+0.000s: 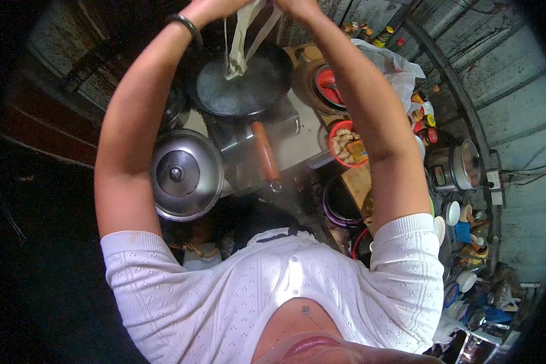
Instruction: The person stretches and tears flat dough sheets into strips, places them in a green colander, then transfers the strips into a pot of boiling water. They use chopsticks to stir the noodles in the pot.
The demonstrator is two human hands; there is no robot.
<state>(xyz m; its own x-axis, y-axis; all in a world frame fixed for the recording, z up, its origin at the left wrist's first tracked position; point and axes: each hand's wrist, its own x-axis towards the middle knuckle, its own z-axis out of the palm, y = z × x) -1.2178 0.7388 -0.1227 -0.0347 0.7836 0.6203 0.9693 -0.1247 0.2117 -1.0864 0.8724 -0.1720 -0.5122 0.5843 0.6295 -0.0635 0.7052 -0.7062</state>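
At the top edge, my left hand (220, 5), with a dark bangle on its wrist, and my right hand (298, 5) hold long pale strips (241, 38), which look like dough or wide noodles. The fingertips are cut off by the picture's edge. The strips hang down between my hands, their lower ends over or in a dark wok (241, 111) that holds steaming, cloudy liquid (230, 93). An orange-brown handle (265, 152) with a metal ring points from the wok towards my chest.
A domed metal lid (209, 177) lies left of the handle. On the right are a red-rimmed bowl (332, 141) of pale brown pieces and a yellow packet, a pot with a red interior (325, 84), several jars (430, 127), a metal cooker (452, 166) and white bowls (453, 213). Steam blurs the middle.
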